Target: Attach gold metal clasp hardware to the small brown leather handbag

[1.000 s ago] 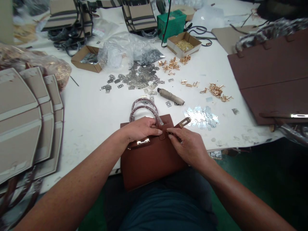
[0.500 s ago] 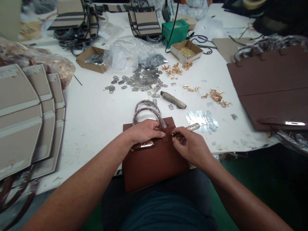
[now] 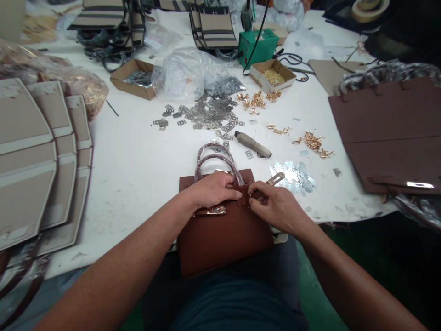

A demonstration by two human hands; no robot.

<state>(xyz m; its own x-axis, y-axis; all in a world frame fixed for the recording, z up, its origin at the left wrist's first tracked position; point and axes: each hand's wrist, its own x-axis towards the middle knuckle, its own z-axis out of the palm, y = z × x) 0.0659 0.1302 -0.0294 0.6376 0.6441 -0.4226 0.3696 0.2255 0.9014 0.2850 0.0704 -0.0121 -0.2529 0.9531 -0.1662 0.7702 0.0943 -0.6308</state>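
A reddish-brown handbag (image 3: 223,239) leans over the table's front edge against my lap, its two plastic-wrapped handles (image 3: 216,157) standing up. My left hand (image 3: 215,189) is closed over the bag's top edge beside the handle base, thumb pressed on the front. Below it lies a strap with a shiny metal plate (image 3: 216,210). My right hand (image 3: 272,202) pinches a small metal fitting (image 3: 250,196) against the bag's upper right front; the fingers mostly hide it. Another metal-ended strap (image 3: 276,178) sticks out behind the right hand.
Flat metal plates (image 3: 213,112), gold fittings (image 3: 313,141) and silvery plates (image 3: 292,174) lie beyond the bag, near a wrapped tool (image 3: 253,144). Two cardboard boxes (image 3: 146,93) and a green device (image 3: 257,48) stand farther back. Bag panels (image 3: 27,184) flank the left; brown bags (image 3: 396,138), the right.
The right fingertips have pressed closer to the bag, and less of the small fitting shows. The left hand keeps its hold. The whole view has shifted slightly.
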